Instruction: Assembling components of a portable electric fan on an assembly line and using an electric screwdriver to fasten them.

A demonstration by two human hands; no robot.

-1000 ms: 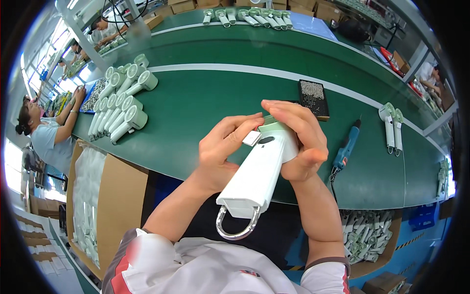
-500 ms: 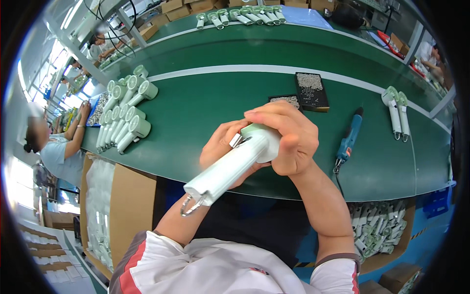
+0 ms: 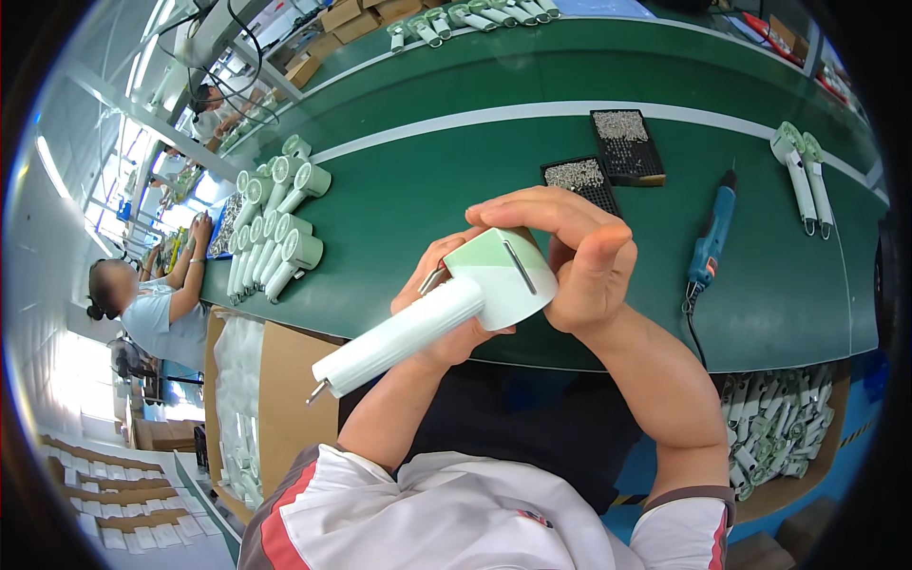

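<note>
A white and pale-green handheld device (image 3: 518, 285) is tilted before me above the near table edge. Its ribbed white handle (image 3: 397, 340) points down to the left and has a metal loop (image 3: 318, 390) at its end. A dark slot shows on the head's edge. My left hand (image 3: 432, 285) is closed round the head's far left side, most of its fingers hidden. A small metal piece (image 3: 433, 279) shows by those fingers. My right hand (image 3: 579, 261) cups the head from the right, fingers bent over its top.
Several similar white devices (image 3: 275, 228) stand on the green table (image 3: 427, 180) at left; two more (image 3: 803, 180) lie at right. Two black trays of small parts (image 3: 627, 147) and a blue electric screwdriver (image 3: 711, 237) lie between. Cartons (image 3: 299, 380) flank me. A co-worker (image 3: 157, 309) sits left.
The device has turned in my hands: its slotted edge now shows, and the handle's end has swung left. My view has shifted, so the table items appear farther right.
</note>
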